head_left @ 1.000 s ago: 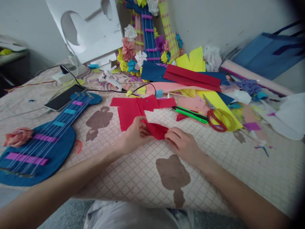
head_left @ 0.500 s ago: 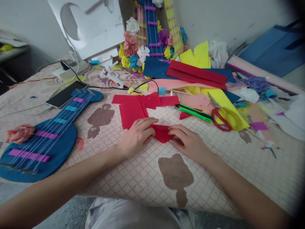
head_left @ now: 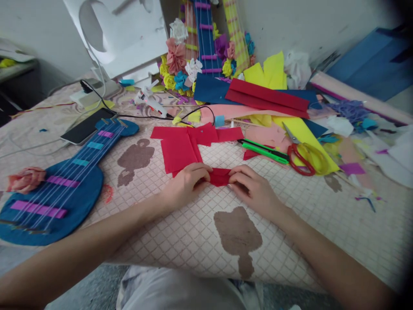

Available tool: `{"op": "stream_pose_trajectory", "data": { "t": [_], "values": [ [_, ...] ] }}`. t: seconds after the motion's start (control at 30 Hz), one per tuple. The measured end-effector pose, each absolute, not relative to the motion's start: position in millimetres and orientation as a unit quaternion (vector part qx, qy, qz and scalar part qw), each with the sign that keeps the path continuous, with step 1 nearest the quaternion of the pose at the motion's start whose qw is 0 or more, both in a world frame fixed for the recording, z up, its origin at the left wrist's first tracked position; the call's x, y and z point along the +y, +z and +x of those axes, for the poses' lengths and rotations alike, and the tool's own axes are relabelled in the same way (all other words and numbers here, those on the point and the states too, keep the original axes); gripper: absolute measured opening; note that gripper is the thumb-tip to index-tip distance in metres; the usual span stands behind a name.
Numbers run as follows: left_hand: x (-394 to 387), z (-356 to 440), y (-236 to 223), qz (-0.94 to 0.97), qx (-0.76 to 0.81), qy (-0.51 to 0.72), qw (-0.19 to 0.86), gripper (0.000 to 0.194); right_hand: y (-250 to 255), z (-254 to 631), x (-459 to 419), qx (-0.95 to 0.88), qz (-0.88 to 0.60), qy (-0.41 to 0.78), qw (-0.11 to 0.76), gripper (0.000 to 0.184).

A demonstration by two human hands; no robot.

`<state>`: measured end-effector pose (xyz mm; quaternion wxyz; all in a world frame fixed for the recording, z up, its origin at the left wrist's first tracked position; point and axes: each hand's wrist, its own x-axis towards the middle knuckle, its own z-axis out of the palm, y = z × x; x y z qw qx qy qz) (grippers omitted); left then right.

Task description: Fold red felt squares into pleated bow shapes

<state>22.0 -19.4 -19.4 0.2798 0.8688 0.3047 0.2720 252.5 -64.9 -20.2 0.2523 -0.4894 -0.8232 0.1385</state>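
A small piece of red crepe paper (head_left: 220,176) is pinched between my two hands just above the tablecloth, its upper edge folded over. My left hand (head_left: 187,183) grips its left end, fingers curled and closed. At the right end, my right hand (head_left: 253,184) holds it between thumb and fingers. Just beyond my left hand lie larger flat red paper pieces (head_left: 177,150), partly overlapping. A green utility knife (head_left: 265,153) and red-and-yellow-handled scissors (head_left: 301,159) rest to the right, past my right hand.
A blue paper guitar (head_left: 61,189) with a pink flower lies at the left. Behind it are a black phone (head_left: 87,127) and a white glue gun (head_left: 151,103) with its cord. Coloured paper sheets (head_left: 267,97) and scraps cover the back and right. More decorated guitars (head_left: 206,38) stand behind.
The red paper's lower part has been folded or rolled up, so it now shows shorter between my hands. My fingers have shifted slightly on its ends.
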Motion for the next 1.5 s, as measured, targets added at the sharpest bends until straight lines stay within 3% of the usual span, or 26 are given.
{"op": "stream_pose_trajectory", "data": {
  "t": [0.6,1.5],
  "values": [
    [-18.5,33.3,-20.6,0.828,0.383,0.3,0.277,0.009,-13.9,232.1,-66.3,-0.748,-0.599,0.157,0.237,0.009],
    [-19.1,37.4,-24.3,0.831,0.39,0.314,0.242,0.013,-17.9,228.4,-63.9,-0.748,-0.611,0.12,0.23,0.013]
  ]
}}
